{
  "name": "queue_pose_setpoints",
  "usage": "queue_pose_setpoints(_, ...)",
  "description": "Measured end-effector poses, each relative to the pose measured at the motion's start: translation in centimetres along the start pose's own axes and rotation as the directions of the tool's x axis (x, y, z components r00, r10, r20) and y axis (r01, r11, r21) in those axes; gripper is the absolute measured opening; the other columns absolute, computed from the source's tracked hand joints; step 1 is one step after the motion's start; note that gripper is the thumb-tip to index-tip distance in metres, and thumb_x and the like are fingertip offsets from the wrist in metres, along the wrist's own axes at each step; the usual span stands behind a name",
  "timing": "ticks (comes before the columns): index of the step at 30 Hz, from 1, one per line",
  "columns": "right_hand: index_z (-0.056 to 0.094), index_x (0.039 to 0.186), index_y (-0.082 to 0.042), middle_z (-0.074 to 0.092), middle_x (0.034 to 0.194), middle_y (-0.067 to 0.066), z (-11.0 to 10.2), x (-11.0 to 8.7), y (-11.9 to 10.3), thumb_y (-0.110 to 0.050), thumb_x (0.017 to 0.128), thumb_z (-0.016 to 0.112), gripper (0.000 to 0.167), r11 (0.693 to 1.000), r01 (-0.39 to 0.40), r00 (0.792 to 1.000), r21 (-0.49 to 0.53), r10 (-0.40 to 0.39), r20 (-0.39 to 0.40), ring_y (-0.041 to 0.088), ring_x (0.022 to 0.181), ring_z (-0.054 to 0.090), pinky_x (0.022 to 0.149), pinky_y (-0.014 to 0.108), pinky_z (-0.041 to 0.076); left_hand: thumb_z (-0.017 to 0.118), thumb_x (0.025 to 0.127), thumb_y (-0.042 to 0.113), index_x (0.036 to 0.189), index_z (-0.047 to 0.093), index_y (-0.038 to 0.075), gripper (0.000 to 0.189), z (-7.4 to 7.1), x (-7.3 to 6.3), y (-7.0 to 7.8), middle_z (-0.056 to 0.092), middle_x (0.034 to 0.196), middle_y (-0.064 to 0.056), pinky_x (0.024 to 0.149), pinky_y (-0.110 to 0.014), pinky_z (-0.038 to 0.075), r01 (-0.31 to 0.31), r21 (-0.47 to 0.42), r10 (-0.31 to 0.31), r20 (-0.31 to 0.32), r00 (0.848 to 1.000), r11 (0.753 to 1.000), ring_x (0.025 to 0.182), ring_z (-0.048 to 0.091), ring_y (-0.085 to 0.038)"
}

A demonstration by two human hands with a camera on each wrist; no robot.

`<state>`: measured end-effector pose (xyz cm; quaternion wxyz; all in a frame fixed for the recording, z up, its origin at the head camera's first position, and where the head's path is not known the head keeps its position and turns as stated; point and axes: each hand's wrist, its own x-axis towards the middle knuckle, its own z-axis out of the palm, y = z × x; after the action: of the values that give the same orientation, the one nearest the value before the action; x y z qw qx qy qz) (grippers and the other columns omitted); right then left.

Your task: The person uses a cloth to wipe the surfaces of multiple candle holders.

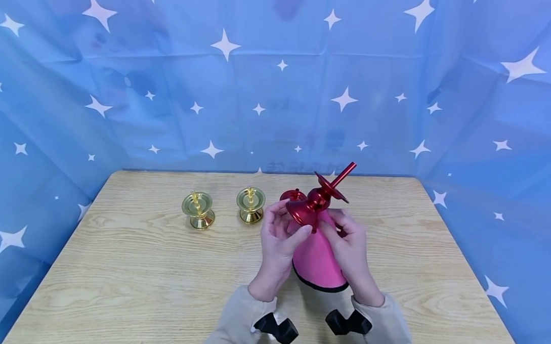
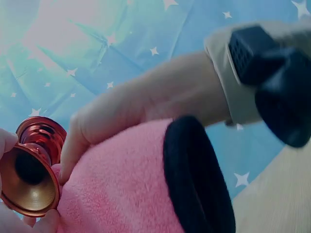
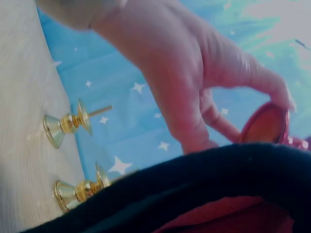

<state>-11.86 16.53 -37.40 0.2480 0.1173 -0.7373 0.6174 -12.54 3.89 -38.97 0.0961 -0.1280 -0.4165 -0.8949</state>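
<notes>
A shiny red candle holder (image 1: 319, 198) with a flared base, a dish and a thin spike is tilted in the air, spike up and to the right. My left hand (image 1: 277, 248) grips it by the base rim, thumb in front. A pink plush cloth (image 1: 320, 259) with a black edge hangs below the base, its upper end in the fingers of my right hand (image 1: 351, 248). In the left wrist view, the hollow underside of the base (image 2: 31, 179) faces the camera, and the cloth (image 2: 121, 179) lies right beside it.
Two gold candle holders, one at far left (image 1: 198, 210) and one nearer the middle (image 1: 250, 204), stand on the wooden table (image 1: 140, 268). Another red candle holder (image 1: 294, 194) shows partly behind my left hand. A blue curtain with white stars (image 1: 278, 91) surrounds the table.
</notes>
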Motion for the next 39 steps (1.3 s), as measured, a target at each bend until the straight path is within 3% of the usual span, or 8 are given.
queue_pose_setpoints(5, 0.07, 0.093, 0.006, 0.066, 0.088, 0.0, -0.2, -0.6, -1.0, 0.011, 0.081, 0.063, 0.014, 0.998, 0.005, 1.0, -0.063, -0.004, 0.016, 0.007, 0.083, 0.058, 0.061, 0.015, 0.049, 0.081, 0.071, 0.012, 0.122, 0.042, -0.003, 0.066, 0.0, 0.0, -0.1, 0.053, 0.118, -0.008, 0.09, -0.031, 0.046, -0.051, 0.011, 0.051, -0.005, 0.999, 0.999, 0.104, 0.054, -0.017)
queue_pose_setpoints(11, 0.069, 0.1, 0.008, 0.065, 0.091, 0.011, -0.4, -1.2, -2.4, 0.017, 0.078, 0.063, 0.024, 0.982, 0.151, 0.988, -0.115, -0.147, 0.041, 0.006, 0.082, 0.056, 0.058, 0.013, 0.045, 0.081, 0.071, 0.01, 0.12, 0.043, 0.001, 0.063, -0.3, 0.2, -0.3, 0.053, 0.12, -0.013, 0.093, -0.034, 0.046, -0.085, 0.036, 0.086, -0.017, 0.996, 0.996, 0.106, 0.055, -0.02)
queue_pose_setpoints(17, 0.069, 0.102, 0.006, 0.063, 0.095, 0.016, -0.1, -1.3, -3.0, 0.018, 0.076, 0.063, 0.029, 0.946, 0.303, 0.953, -0.115, -0.298, 0.053, 0.012, 0.091, 0.058, 0.067, 0.014, 0.045, 0.08, 0.072, 0.009, 0.121, 0.039, -0.006, 0.066, -0.6, 0.1, -0.5, 0.05, 0.121, -0.015, 0.093, -0.034, 0.046, -0.113, 0.068, 0.112, 0.019, 0.994, 0.991, 0.107, 0.054, -0.019)
queue_pose_setpoints(22, 0.068, 0.099, 0.009, 0.062, 0.095, 0.018, 0.0, -1.5, -2.3, 0.02, 0.075, 0.062, 0.027, 0.939, 0.33, 0.944, -0.096, -0.327, 0.044, 0.01, 0.087, 0.057, 0.06, 0.013, 0.042, 0.08, 0.072, 0.01, 0.121, 0.038, -0.009, 0.068, -0.7, 0.0, -0.3, 0.052, 0.119, -0.009, 0.089, -0.031, 0.048, -0.097, 0.032, 0.097, -0.004, 0.995, 0.995, 0.104, 0.055, -0.017)
queue_pose_setpoints(25, 0.067, 0.099, 0.011, 0.063, 0.096, 0.015, 0.1, -1.7, -1.6, 0.021, 0.075, 0.061, 0.026, 0.968, 0.24, 0.971, -0.072, -0.239, 0.016, 0.009, 0.087, 0.058, 0.061, 0.012, 0.046, 0.08, 0.072, 0.01, 0.119, 0.044, 0.001, 0.059, -0.7, 0.0, -0.2, 0.054, 0.12, -0.008, 0.088, -0.032, 0.048, -0.079, 0.005, 0.079, -0.023, 0.997, 0.997, 0.104, 0.055, -0.017)
queue_pose_setpoints(29, 0.066, 0.1, 0.01, 0.066, 0.094, 0.002, 0.1, -1.7, -0.6, 0.013, 0.081, 0.061, 0.02, 0.998, -0.062, 0.997, 0.01, 0.063, -0.04, 0.008, 0.083, 0.061, 0.064, 0.016, 0.049, 0.079, 0.073, 0.008, 0.119, 0.046, 0.006, 0.056, -0.3, -0.1, -0.2, 0.052, 0.122, -0.01, 0.09, -0.034, 0.046, -0.067, -0.017, 0.067, -0.013, 0.998, 0.998, 0.108, 0.054, -0.019)
queue_pose_setpoints(33, 0.065, 0.105, 0.006, 0.067, 0.09, -0.004, 0.3, -1.8, -0.5, 0.004, 0.086, 0.06, 0.02, 0.938, -0.321, 0.937, 0.13, 0.335, -0.097, 0.009, 0.077, 0.061, 0.064, 0.02, 0.049, 0.077, 0.074, 0.006, 0.121, 0.042, 0.002, 0.059, 0.3, -0.1, -0.5, 0.05, 0.121, -0.009, 0.092, -0.033, 0.045, -0.048, -0.009, 0.048, -0.008, 0.999, 0.999, 0.109, 0.051, -0.019)
queue_pose_setpoints(39, 0.06, 0.109, -0.004, 0.063, 0.097, 0.001, 0.8, -2.4, -1.0, 0.001, 0.091, 0.053, 0.02, 0.882, -0.37, 0.894, 0.29, 0.424, -0.149, 0.01, 0.076, 0.063, 0.063, 0.022, 0.052, 0.074, 0.074, 0.003, 0.122, 0.034, -0.003, 0.062, 1.0, -0.2, -1.0, 0.047, 0.121, -0.011, 0.092, -0.032, 0.045, -0.002, 0.01, 0.002, -0.005, 1.0, 1.0, 0.111, 0.05, -0.021)
